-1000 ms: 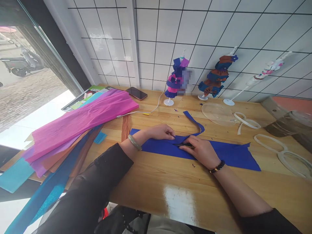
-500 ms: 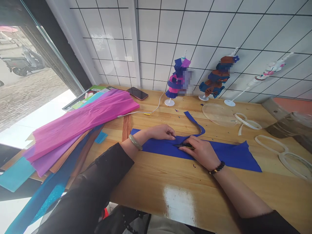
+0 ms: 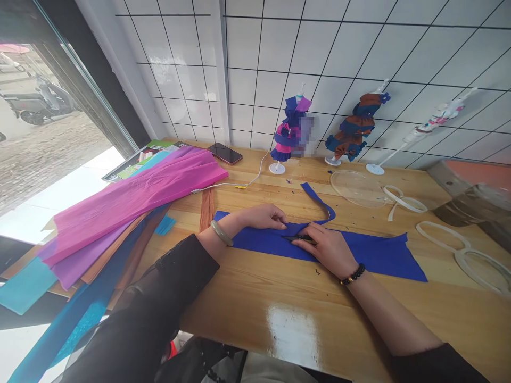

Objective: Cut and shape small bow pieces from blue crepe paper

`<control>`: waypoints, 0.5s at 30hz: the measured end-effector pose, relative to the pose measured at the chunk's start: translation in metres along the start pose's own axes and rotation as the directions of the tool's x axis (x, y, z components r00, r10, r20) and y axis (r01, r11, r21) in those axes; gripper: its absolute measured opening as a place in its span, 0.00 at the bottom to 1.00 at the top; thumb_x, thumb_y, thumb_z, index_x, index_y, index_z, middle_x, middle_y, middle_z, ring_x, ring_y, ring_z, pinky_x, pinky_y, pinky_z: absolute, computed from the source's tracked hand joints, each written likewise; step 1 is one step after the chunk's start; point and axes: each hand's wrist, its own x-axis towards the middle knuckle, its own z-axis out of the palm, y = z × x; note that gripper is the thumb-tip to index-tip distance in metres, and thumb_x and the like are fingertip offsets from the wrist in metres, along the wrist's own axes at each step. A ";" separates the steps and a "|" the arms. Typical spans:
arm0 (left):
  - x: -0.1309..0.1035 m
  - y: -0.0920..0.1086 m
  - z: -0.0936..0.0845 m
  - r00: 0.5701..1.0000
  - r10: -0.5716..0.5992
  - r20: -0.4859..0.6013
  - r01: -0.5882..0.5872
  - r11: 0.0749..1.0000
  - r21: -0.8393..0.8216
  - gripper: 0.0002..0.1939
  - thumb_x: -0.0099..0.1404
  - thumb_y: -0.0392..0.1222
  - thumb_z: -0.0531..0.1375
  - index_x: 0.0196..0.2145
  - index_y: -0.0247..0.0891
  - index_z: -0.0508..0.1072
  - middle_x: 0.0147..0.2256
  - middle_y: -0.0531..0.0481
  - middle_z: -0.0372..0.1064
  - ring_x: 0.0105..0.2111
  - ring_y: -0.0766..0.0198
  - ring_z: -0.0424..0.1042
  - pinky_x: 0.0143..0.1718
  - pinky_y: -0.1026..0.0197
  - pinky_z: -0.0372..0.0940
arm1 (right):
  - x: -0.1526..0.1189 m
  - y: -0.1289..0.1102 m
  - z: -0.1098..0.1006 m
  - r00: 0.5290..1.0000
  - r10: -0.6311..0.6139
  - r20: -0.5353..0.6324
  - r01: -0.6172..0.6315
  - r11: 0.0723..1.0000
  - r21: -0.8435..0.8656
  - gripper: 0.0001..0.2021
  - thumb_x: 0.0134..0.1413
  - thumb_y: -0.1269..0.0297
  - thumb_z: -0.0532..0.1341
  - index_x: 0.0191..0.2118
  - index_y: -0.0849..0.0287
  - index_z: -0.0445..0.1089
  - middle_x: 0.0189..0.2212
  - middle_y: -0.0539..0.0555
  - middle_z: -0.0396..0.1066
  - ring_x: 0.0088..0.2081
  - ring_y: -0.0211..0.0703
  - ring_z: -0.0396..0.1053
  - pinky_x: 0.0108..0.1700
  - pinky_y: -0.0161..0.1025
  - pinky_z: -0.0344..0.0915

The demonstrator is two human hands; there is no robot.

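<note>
A long blue sheet [image 3: 379,254] of crepe-like material lies across the wooden table. My left hand [image 3: 268,217] rests on its upper edge, fingers closed and pinching that edge. My right hand [image 3: 325,246] is closed around small dark scissors [image 3: 295,238], whose blades point left over the sheet. A narrow blue strip [image 3: 319,201] curls away from the upper edge above my right hand; where it joins the sheet is partly hidden by my fingers.
Pink, purple, brown and blue sheets [image 3: 139,186] pile up at the left. A phone [image 3: 225,153] and white cable [image 3: 227,184] lie behind. Decorated stands [image 3: 286,133] line the tiled wall. A clear disc [image 3: 357,187] and white loops [image 3: 443,234] are at the right.
My right hand has shifted very slightly left with the scissors. My left hand looks almost unmoved.
</note>
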 end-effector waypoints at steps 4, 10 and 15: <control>-0.001 0.002 -0.001 1.000 0.014 0.007 -0.014 1.000 0.006 0.14 0.60 0.46 0.56 0.37 0.34 0.73 0.29 0.52 0.70 0.28 0.70 0.65 0.31 0.68 0.58 | -0.001 0.000 0.000 1.000 0.010 0.004 -0.010 1.000 0.016 0.14 0.56 0.53 0.55 0.31 0.59 0.67 0.28 0.53 0.70 0.29 0.39 0.70 0.32 0.35 0.62; -0.011 0.007 -0.014 1.000 -0.024 -0.003 0.025 0.989 0.145 0.17 0.54 0.51 0.61 0.36 0.35 0.74 0.28 0.53 0.70 0.27 0.69 0.65 0.28 0.68 0.56 | -0.001 -0.001 -0.001 1.000 0.025 0.010 -0.025 1.000 0.006 0.14 0.55 0.52 0.56 0.32 0.59 0.67 0.29 0.53 0.70 0.30 0.40 0.70 0.32 0.36 0.62; -0.016 0.007 -0.023 0.995 -0.097 0.021 0.091 0.977 0.191 0.12 0.54 0.48 0.61 0.30 0.35 0.75 0.25 0.53 0.70 0.25 0.70 0.63 0.26 0.68 0.55 | -0.001 -0.003 -0.002 0.999 0.036 0.015 -0.036 0.999 0.009 0.14 0.55 0.52 0.55 0.32 0.59 0.67 0.29 0.53 0.70 0.30 0.40 0.69 0.32 0.36 0.62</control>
